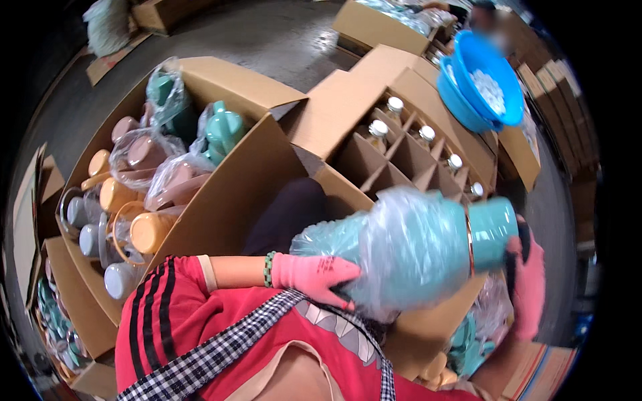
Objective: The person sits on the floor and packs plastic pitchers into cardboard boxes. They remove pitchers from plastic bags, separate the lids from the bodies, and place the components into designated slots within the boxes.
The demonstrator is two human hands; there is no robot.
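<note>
Across my front, lying on its side, is a large teal jug (428, 260) with a thin copper-coloured band near its right end. A clear plastic bag (391, 230) covers most of its body, and the banded end sticks out bare. My left hand (314, 275), in a pink glove, grips the bagged end from below, its thumb and fingers against the plastic. My right hand (528, 287), gloved in pink with a dark palm, closes on the bare right end and is slightly blurred.
A carton (231, 164) at left holds several bagged teal, pink, orange and grey jugs. Ahead, a divided carton (361, 160) contains several white-capped bottles (378, 134). Blue basins (511, 87) with small white pieces stand at the far right. Another open carton with wrapped items (468, 341) is at lower right.
</note>
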